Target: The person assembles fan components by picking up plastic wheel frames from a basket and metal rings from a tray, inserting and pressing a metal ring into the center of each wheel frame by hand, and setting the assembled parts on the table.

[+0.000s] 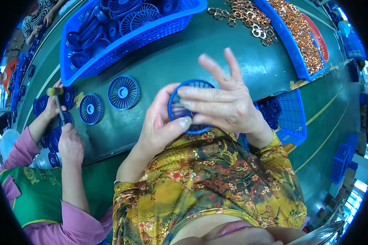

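Observation:
In front of my chest is a round blue spoked wheel [197,129], tilted and partly covered by both hands. My left hand [157,122] grips its left side, thumb over the near edge. My right hand [229,98] comes across from the right. Two of its fingers lie bent over the wheel's face, while two others are raised and spread, slightly blurred. The wheel's middle is hidden under these fingers. On the green table to the left lie two more wheels, one farther away [124,92] and one nearer [91,109].
A blue basket [151,33] full of wheels stands at the far left. Loose copper-coloured rings [249,16] lie beside a blue tray [296,61] heaped with rings. Another blue basket [294,114] stands right. At left, a co-worker's hands [71,143] hold a hammer [55,91] near more wheels.

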Motion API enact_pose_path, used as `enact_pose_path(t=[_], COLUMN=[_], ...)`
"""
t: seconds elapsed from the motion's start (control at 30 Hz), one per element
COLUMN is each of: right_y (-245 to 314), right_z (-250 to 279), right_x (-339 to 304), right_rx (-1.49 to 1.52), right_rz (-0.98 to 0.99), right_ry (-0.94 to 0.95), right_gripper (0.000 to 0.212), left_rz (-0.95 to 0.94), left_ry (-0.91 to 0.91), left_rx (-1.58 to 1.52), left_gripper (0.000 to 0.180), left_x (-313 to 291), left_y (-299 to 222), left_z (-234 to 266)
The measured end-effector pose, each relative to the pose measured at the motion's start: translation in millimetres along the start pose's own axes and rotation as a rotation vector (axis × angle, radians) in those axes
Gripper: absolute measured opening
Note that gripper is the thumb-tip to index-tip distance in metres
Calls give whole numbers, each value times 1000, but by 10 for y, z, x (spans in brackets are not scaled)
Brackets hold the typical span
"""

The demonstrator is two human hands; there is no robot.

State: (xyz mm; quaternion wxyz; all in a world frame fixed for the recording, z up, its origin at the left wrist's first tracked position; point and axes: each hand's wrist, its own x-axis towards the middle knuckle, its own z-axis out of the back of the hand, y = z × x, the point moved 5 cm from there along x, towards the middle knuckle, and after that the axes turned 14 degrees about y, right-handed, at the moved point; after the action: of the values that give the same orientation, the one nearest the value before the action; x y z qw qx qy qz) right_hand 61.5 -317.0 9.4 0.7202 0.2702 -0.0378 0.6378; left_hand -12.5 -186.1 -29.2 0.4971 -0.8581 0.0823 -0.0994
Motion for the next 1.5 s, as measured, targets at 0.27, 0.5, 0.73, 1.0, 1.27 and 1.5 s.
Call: enact_pose_path(t=[0.27,0.5,0.73,1.0,1.27,1.5], right_y=[-327,-1967,-1983,-2124,-1856,-1363], right_z=[-113,279,171,270,130,49], right_x=[-94,-639,-752,-754,-726,-717], right_rx=[658,-426,-279,-476,-398,166], right_rz=[171,-1023,-964,-1129,-944,-720], right_ry=[107,-147,-73,-132,-109,-399], right_gripper=[33,46,28,35,22,16], left_rz=[-107,188,488,-510,686,-379], left_ry=[-152,-486,-725,-605,-379,-638], left_rx=[883,1906,1960,1831,1874,1735], left_gripper=[47,41,46,21,49,25], left_x=[26,-66,-372,577,1710,1172], left_y=[54,59,-94,-943,-981,-1161], left_z=[52,437,871,599,1544,925])
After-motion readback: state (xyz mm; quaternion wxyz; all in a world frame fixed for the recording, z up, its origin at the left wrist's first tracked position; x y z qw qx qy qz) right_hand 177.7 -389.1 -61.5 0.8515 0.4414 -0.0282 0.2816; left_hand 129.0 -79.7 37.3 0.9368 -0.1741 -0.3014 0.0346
